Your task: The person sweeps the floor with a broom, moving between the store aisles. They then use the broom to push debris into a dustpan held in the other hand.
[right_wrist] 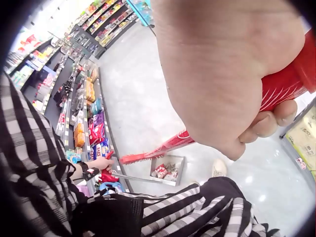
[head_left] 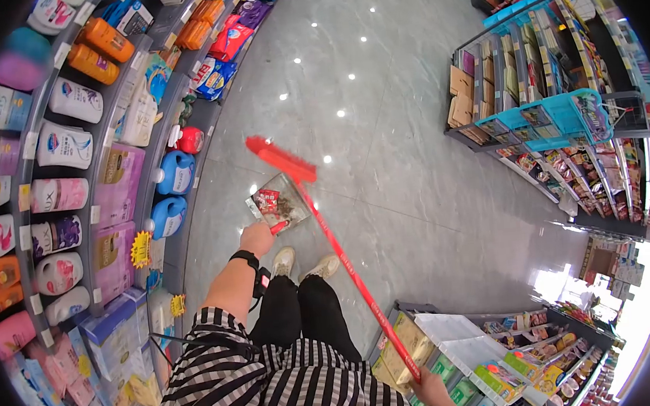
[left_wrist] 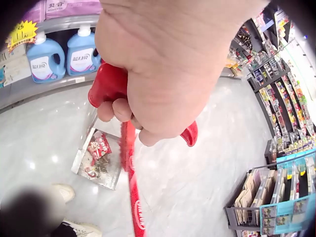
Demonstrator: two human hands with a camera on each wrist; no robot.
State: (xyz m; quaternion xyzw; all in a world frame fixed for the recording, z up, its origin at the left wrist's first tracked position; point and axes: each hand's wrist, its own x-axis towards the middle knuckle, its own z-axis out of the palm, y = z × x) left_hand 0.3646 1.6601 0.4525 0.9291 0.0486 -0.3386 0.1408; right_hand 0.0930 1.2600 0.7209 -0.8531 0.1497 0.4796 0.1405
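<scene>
My left hand (head_left: 258,240) grips the red handle (left_wrist: 108,85) of a long-handled dustpan (left_wrist: 112,172). The pan is low over the grey floor, in front of the shoes. Inside it lie a red-and-white wrapper (left_wrist: 99,146) and grey-brown debris (head_left: 286,208). With my right hand (head_left: 434,393) I hold the upper end of a broom's red stick (head_left: 362,292), fingers curled round it in the right wrist view. The red-bristled broom head (head_left: 282,159) is beyond the pan in the head view, its stick passing along the pan's right side.
A shelf of bottles (head_left: 65,145) and blue detergent jugs (head_left: 177,172) runs close along the left. Low shelving with boxes (head_left: 405,353) stands near the right hand. Further right is a rack with blue baskets (head_left: 563,123). Shiny tiled floor (head_left: 407,174) stretches between them.
</scene>
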